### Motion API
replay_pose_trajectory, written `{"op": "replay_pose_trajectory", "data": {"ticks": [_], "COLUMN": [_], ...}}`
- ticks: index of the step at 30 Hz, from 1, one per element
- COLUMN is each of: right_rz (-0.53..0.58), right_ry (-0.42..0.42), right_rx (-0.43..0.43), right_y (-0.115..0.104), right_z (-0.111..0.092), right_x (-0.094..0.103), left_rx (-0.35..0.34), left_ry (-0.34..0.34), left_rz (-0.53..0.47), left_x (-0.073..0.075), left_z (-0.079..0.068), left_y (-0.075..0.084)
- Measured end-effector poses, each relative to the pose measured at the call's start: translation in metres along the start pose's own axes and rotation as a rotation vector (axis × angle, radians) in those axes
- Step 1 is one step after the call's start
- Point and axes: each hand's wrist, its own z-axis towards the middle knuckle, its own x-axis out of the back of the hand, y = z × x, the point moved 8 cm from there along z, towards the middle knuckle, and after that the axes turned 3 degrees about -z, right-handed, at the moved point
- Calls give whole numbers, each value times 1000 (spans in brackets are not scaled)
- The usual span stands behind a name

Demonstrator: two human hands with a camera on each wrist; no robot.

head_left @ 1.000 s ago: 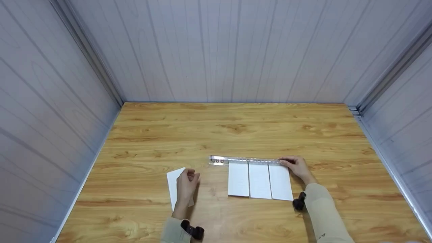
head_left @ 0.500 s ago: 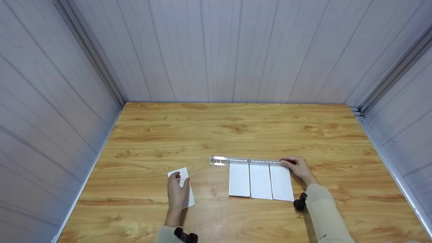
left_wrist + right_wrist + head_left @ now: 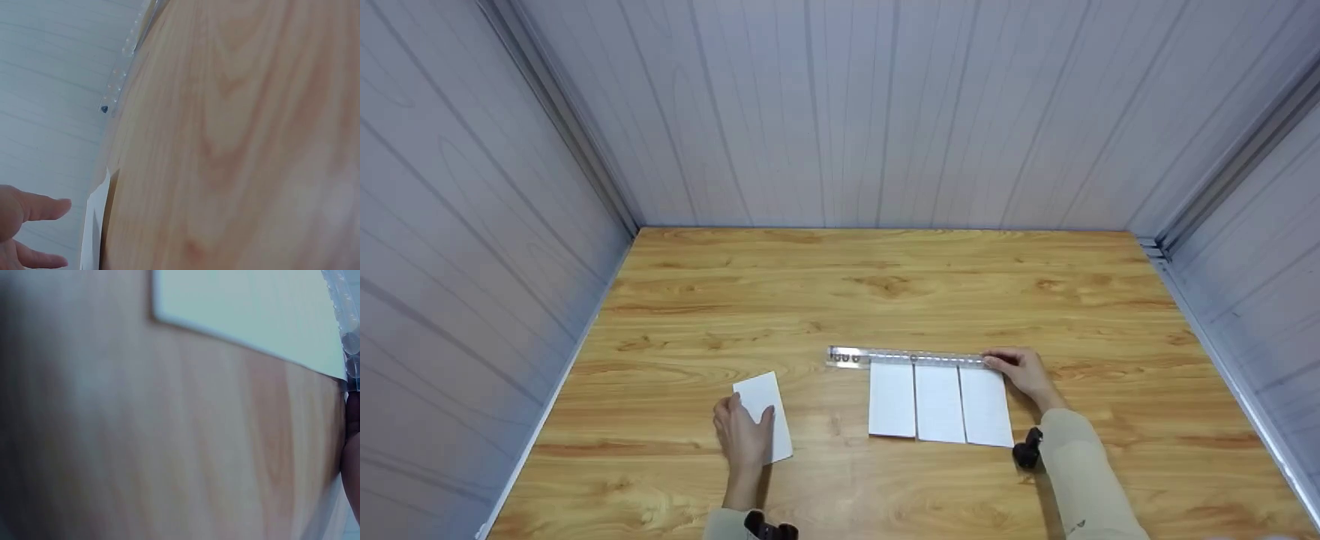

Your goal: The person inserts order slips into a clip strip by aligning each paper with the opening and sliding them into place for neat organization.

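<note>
My left hand (image 3: 745,441) lies over a white paper rectangle (image 3: 761,390) at the left, its thumb and fingers spread apart. In the left wrist view, the thumb and a finger stretch toward the paper's edge (image 3: 94,228) with a gap showing. To the right, my right hand (image 3: 1018,369) pinches the right end of a clear plastic ruler (image 3: 885,358). The ruler lies along the far edges of three white paper rectangles (image 3: 938,405) set side by side. Round shapes and a wavy edge show on the ruler (image 3: 344,315) in the right wrist view.
Everything rests on a wood-grain table (image 3: 840,292). Pale panel walls (image 3: 855,112) stand at the back and both sides. A strip of bare wood separates the left paper from the row of three.
My left hand has moved left across the paper and spread its thumb from its fingers, uncovering more of the sheet. The right hand and ruler stay in place.
</note>
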Motion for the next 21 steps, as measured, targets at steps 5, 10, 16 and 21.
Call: {"op": "replay_pose_trajectory", "data": {"ticks": [5,10,16,21], "right_rz": [21,21,11,1], "right_ry": [-12,-18,-19,-15], "right_rx": [-7,-4,-29,-33], "right_y": [0,1,-7,-23], "right_z": [0,0,-2,-7], "right_x": [0,0,-1,-1], "left_rx": [20,16,27,37], "left_ry": [-10,-14,-34,-40], "left_rz": [12,19,58,83], "left_x": [0,-1,-4,-5], "left_z": [1,1,2,3], "left_y": [-1,0,0,-2]}}
